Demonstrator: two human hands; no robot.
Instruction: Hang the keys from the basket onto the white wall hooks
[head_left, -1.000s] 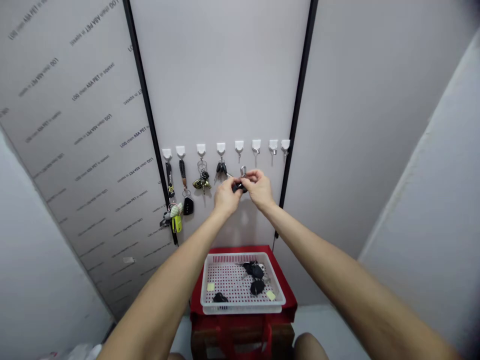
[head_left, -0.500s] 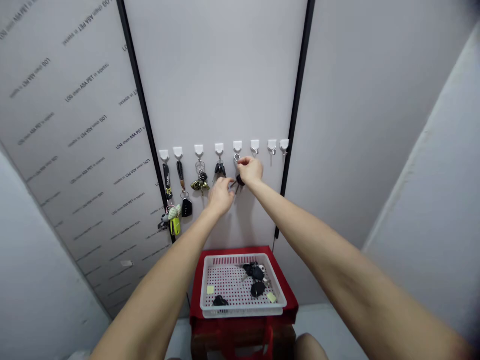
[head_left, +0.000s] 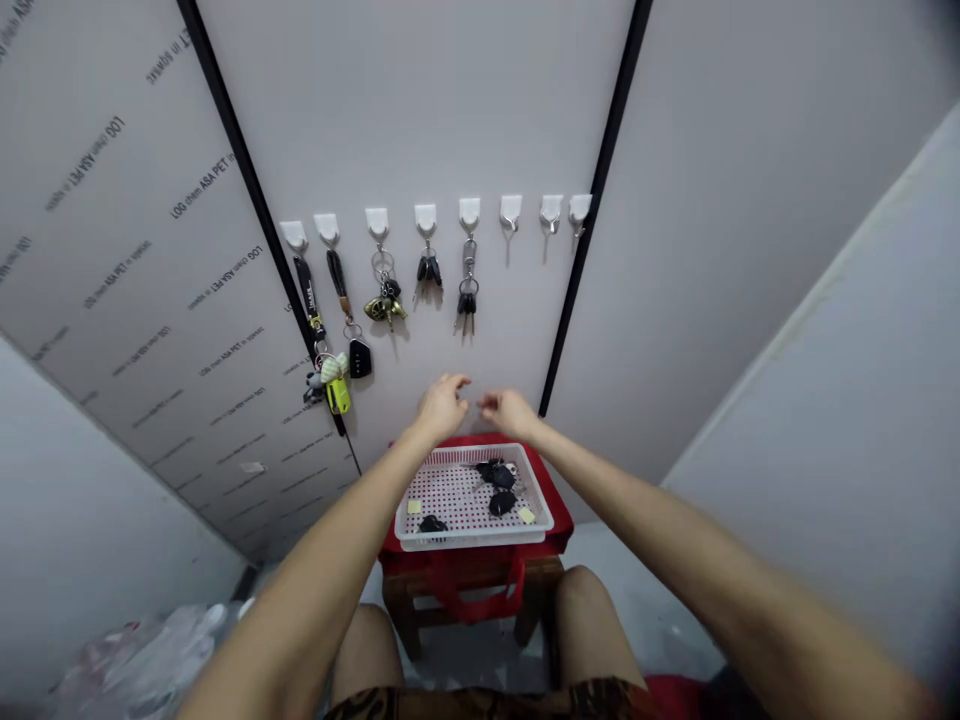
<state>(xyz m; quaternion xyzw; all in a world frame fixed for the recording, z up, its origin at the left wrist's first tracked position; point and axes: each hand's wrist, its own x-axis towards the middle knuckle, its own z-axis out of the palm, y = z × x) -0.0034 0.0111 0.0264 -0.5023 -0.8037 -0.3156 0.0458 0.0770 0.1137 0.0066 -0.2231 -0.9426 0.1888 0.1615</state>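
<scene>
My left hand is in the air in front of the wall, fingers apart and holding nothing. Beside it, my right hand is also bare, its fingers loosely curved with a gap between them. Above both hands, a bunch of keys with a metal clip hangs from the fifth white hook. Below them lies a white perforated basket holding several black-headed keys, another dark key bunch and yellow paper squares.
Other hooks carry a lanyard with a yellow-green fob, a black car key on a strap, a brass key bunch and black keys. The basket rests on a red bag over a wooden stool. Clear plastic bags lie lower left.
The clipped key bunch went from my hands onto the fifth hook and hangs free. Both hands let go and came down toward the basket. The view tilted downward.
</scene>
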